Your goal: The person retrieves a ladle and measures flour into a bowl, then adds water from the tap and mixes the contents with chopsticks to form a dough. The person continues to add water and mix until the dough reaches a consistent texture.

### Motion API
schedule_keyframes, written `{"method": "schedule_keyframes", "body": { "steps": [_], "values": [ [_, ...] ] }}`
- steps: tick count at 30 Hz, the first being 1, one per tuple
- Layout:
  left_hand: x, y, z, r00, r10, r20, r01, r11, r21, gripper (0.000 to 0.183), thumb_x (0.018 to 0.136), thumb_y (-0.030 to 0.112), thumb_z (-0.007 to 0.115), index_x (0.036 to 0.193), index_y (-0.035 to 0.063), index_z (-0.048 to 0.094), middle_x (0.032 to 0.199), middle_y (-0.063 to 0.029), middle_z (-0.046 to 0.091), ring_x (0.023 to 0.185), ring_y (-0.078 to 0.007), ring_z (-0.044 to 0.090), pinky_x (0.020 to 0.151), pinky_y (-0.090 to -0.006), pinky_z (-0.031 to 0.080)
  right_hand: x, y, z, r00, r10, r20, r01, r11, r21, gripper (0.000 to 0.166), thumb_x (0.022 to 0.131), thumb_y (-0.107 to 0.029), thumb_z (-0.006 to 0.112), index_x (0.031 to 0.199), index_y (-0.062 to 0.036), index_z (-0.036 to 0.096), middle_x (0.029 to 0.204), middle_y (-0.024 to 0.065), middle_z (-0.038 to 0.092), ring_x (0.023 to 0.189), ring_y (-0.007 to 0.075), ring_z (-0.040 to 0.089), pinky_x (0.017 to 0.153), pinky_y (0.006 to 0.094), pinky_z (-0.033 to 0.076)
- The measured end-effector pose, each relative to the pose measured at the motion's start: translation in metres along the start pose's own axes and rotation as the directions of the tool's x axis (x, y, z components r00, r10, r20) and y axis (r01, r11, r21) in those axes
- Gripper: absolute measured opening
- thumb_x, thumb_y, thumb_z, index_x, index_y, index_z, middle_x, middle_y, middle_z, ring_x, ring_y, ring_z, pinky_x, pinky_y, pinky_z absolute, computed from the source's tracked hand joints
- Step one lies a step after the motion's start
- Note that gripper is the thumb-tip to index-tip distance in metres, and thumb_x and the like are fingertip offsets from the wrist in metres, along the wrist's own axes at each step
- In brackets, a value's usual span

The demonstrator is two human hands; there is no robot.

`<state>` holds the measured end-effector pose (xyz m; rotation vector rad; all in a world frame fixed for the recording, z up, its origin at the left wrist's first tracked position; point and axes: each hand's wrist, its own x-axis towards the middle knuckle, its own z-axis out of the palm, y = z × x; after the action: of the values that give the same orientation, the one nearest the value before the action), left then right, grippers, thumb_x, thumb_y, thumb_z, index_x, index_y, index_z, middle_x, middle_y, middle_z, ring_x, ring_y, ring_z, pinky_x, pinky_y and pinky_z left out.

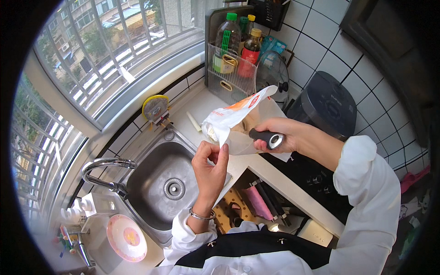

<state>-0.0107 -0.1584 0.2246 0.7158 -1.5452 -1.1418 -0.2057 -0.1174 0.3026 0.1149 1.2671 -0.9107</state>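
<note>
My left hand (210, 166) pinches the near edge of a white plastic bag (233, 115) with orange and red print. The bag's mouth is spread and something tan shows inside it. A whitish, crumbly-looking mass (211, 133) is visible at the bag's left end; I cannot tell what it is. In my right hand (288, 132) is the black handle of a kitchen utensil (264, 136) with a metal end cap. Its working end points into the bag and is mostly hidden. On the counter (206, 99) left of the bag lies a pale stalk (194, 121).
A steel sink (154, 192) with a chrome faucet (108, 168) is at the left. Below it rests a pink-rimmed bowl (117, 240). Behind the bag stand a clear bottle rack (228, 79), a glass lid (273, 74) and a dark appliance (326, 103). A black cooktop (306, 172) lies right.
</note>
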Motion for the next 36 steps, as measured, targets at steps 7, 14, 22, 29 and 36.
{"method": "schedule_keyframes", "body": {
  "steps": [7,14,22,29,36],
  "values": [
    [-0.002,0.006,0.005,1.000,-0.009,0.006,0.009,1.000,0.017,0.016,0.080,0.007,0.066,0.072,-0.0018,0.056,0.065,-0.0025,0.047,0.056,-0.0084,0.041,0.052,-0.0223,0.034,-0.050,0.015,-0.006,0.993,-0.100,0.068,0.085,0.976,0.199,0.028,0.092,-0.015,0.047,0.108,0.0022,0.031,0.083,0.0175,0.049,0.066,0.0189,0.055,0.050,0.0247,0.053],
    [0.002,0.010,0.002,1.000,0.008,0.024,-0.009,0.999,0.045,0.013,0.080,0.006,0.065,0.075,-0.0022,0.057,0.066,-0.0026,0.047,0.057,-0.0085,0.042,0.052,-0.0223,0.034,-0.096,0.033,-0.003,0.974,-0.182,0.133,0.152,0.965,0.212,0.030,0.092,-0.014,0.046,0.108,0.0047,0.030,0.082,0.0179,0.050,0.062,0.0163,0.055,0.049,0.0224,0.052],
    [-0.008,0.015,-0.013,0.997,0.010,0.078,-0.012,1.000,0.015,0.008,0.082,0.005,0.061,0.084,-0.0017,0.058,0.071,-0.0036,0.052,0.059,-0.0091,0.045,0.055,-0.0224,0.037,-0.137,0.060,0.004,0.956,-0.261,0.137,0.217,0.937,0.273,0.034,0.093,-0.016,0.047,0.111,0.0034,0.026,0.082,0.0165,0.049,0.058,0.0129,0.052,0.047,0.0221,0.051],
    [-0.050,0.036,-0.011,0.944,0.002,0.330,0.063,0.980,-0.189,0.013,0.086,0.003,0.053,0.096,0.0003,0.061,0.078,-0.0038,0.052,0.067,-0.0104,0.049,0.063,-0.0223,0.040,-0.155,0.079,0.016,0.937,-0.324,0.129,0.275,0.913,0.301,0.032,0.092,-0.018,0.049,0.109,0.0030,0.032,0.083,0.0177,0.052,0.058,0.0129,0.053,0.045,0.0217,0.051],
    [-0.071,0.074,0.019,0.741,0.082,0.666,0.323,0.827,-0.461,0.037,0.088,0.003,0.048,0.125,0.0060,0.050,0.099,-0.0035,0.047,0.087,-0.0092,0.046,0.073,-0.0203,0.039,-0.180,0.085,0.019,0.942,-0.325,0.081,0.297,0.922,0.248,0.034,0.093,-0.020,0.048,0.105,0.0086,0.035,0.082,0.0177,0.052,0.056,0.0133,0.054,0.042,0.0212,0.051]
  ]
}}
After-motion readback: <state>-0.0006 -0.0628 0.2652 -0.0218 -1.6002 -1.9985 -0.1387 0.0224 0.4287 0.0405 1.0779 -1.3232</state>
